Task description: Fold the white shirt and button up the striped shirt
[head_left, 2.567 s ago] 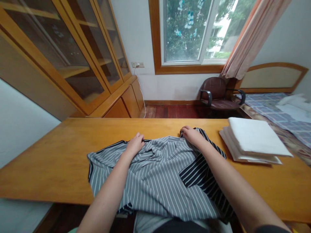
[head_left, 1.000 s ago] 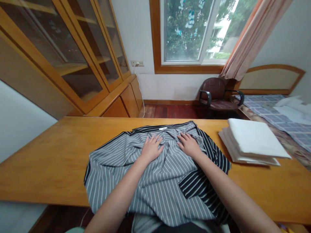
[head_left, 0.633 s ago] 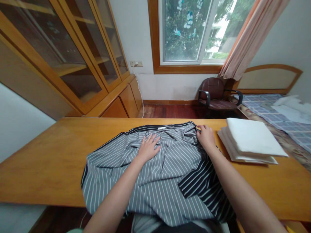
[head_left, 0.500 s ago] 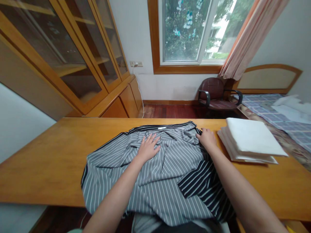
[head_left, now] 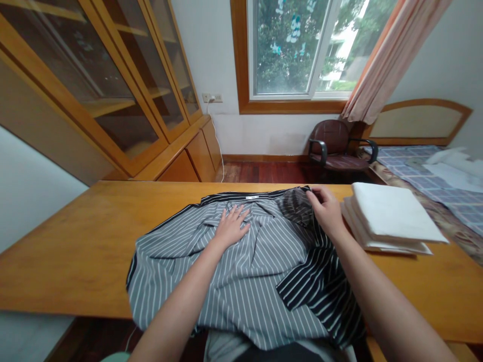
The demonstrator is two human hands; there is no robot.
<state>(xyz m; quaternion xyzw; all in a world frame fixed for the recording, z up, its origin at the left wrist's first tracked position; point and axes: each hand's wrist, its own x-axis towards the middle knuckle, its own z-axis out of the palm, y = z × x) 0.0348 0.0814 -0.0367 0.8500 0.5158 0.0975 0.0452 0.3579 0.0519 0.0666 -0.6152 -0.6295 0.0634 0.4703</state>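
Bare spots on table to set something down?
Widest: tabletop left of the striped shirt. Smaller: in front of the white stack, right of the right forearm. Crowded: the gap between shirt and stack, taken by the right hand.

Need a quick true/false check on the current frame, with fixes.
1. The left hand lies with fingers spread on the shirt. True.
2. The stack sits on the table, right of the shirt. True.
3. The right hand grips the stack. False: it pinches the shirt's dark edge.
4. The curtain covers the whole window. False: it hangs at the right side.
5. The chair lacks armrests. False: it has two.
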